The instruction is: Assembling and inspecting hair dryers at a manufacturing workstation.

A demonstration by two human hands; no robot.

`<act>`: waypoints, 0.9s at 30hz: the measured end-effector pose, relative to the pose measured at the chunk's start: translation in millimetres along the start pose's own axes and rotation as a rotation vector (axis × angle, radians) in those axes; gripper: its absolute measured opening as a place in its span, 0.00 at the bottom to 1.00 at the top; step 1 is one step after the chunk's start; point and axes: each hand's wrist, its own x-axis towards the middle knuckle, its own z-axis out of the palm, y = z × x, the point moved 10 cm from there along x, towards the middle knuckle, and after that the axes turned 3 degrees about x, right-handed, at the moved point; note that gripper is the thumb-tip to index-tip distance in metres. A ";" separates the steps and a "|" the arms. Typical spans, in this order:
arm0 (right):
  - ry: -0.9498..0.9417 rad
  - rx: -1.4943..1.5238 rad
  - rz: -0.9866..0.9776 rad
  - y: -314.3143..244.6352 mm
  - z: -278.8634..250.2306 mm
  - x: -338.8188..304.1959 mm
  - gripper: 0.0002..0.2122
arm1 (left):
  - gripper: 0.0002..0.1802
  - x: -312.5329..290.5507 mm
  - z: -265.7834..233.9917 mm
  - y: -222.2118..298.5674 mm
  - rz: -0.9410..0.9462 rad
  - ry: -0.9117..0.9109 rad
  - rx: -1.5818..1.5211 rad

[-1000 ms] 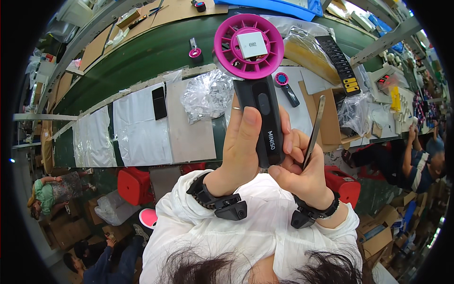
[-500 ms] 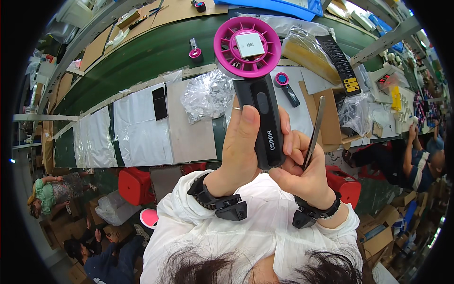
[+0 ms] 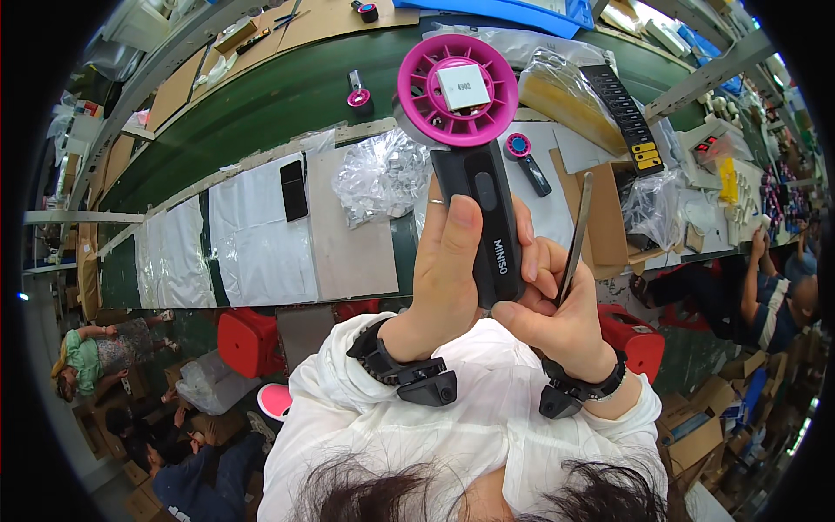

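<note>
Raised over the bench edge is a handheld fan with a black handle [image 3: 492,230] and a round magenta head [image 3: 417,83]. A small white square piece [image 3: 463,88] sits at the middle of the head. My left hand [image 3: 448,270] is wrapped round the handle, thumb along its left side. In my right hand [image 3: 561,317] a slim metal tool, perhaps tweezers [image 3: 581,228], points upward. The fingertips of that hand also touch the lower end of the handle.
A bag of small silvery pieces [image 3: 383,178] lies left of the fan, beside a black phone [image 3: 294,191]. Another fan [image 3: 528,163] lies on white sheeting at right, near an open cardboard box [image 3: 604,213]. Red stools [image 3: 248,342] stand below the bench; several people are around.
The fan has shifted very slightly to the right and down at its head. Both hands keep the same hold. People at lower left have moved a little.
</note>
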 end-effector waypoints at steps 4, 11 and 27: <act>-0.046 -0.018 -0.021 -3.3 0.4 -1.4 0.19 | 0.21 1.1 2.2 0.2 -0.018 -0.009 -0.008; -0.014 -0.019 -0.003 -0.9 -0.4 0.2 0.19 | 0.21 -0.7 0.2 -1.1 -0.013 0.011 0.021; -0.027 -0.016 0.000 3.9 -0.5 3.3 0.19 | 0.20 -0.7 -3.7 -0.8 -0.018 0.015 0.024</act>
